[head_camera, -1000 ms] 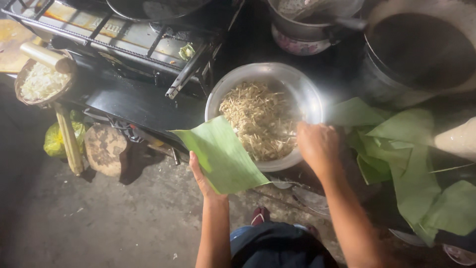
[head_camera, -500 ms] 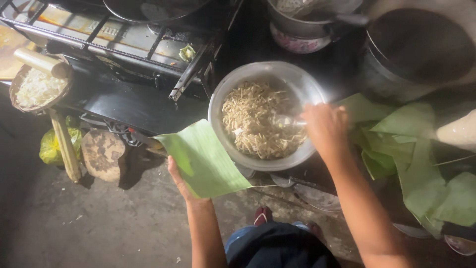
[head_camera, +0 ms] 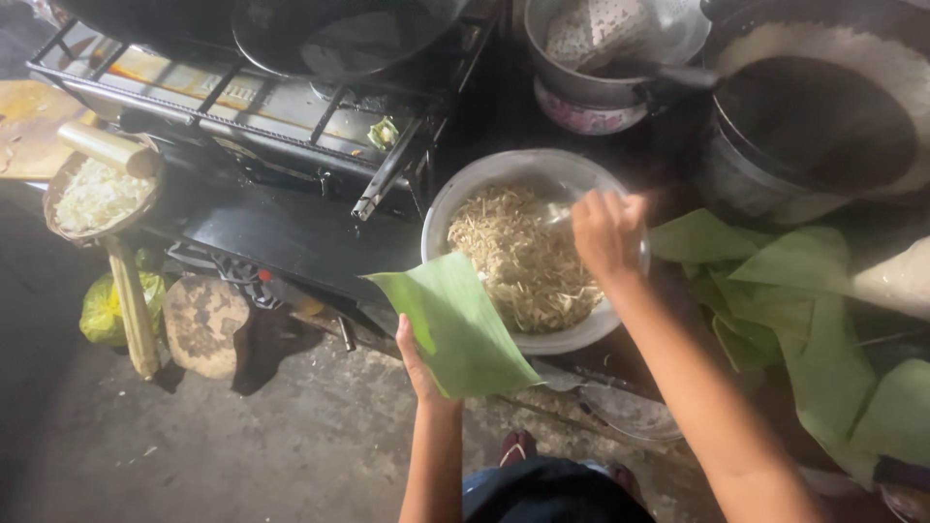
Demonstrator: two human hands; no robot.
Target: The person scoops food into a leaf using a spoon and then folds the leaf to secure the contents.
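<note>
- Holding a green banana leaf (head_camera: 460,324) flat on its palm, the left hand (head_camera: 418,360) sits just below the metal bowl (head_camera: 465,194).
- Right hand (head_camera: 605,232), fingers closed on a spoon (head_camera: 559,215), hovers over the noodles (head_camera: 523,257).
- More leaves (head_camera: 804,320) lie to the right.

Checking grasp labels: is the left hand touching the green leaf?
Touching. The head view shows the left hand under the green leaf, thumb against its near edge, holding it up beside the metal bowl.
</note>
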